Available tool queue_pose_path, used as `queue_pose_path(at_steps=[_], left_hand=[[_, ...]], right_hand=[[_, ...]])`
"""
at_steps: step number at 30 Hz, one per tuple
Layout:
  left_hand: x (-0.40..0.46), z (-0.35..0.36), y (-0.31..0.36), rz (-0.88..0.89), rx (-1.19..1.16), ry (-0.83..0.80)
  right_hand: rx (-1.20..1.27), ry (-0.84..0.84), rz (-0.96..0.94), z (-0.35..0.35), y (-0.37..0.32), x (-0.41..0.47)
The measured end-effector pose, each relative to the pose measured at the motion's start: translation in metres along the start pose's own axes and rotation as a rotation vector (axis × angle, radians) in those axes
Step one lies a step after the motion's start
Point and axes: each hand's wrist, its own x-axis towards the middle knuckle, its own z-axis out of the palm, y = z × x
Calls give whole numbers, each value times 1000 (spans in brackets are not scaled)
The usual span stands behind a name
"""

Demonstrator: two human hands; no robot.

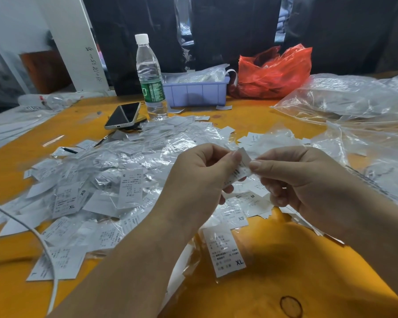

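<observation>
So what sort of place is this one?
Probably a garment labelling bench: size labels heaped on the orange table, clear plastic bags, and one label pinched between left hand and right hand.

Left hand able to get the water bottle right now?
Probably not yet: the left hand pinches a label with the right hand. The water bottle stands upright beyond the label pile, nothing above the pile blocking the way.

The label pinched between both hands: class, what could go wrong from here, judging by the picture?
1. The label, pinched by the left hand and right hand, could tear or crease if they pull apart.
2. Dropped, it might vanish into the mixed-size pile of labels below.
3. The water bottle stands beside the phone; a careless sweep could topple it.
</observation>
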Motion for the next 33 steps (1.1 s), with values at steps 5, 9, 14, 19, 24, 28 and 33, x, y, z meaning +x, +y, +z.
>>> queue_pose_path(at_steps=[5, 9, 14, 19, 24, 28, 33], left_hand=[[1, 1, 3, -78, -63, -64], [1, 0, 2, -64, -20, -54], [1, -1, 1, -65, -8, -41], [1, -1, 0, -30, 55, -53], [2, -2, 2, 4, 63, -95], [2, -3, 3, 5, 87, -125], [2, -4, 5, -58, 61, -148]], right_hand=[[3, 107, -12, -2, 1, 2], [37, 154, -21, -3, 1, 3], [65, 132, -38, -1, -1, 1], [103, 134, -22, 2, -1, 1], [136, 126, -8, 1, 0, 2], [153, 124, -3, 0, -1, 2], [158, 133, -24, -1, -3, 0]])
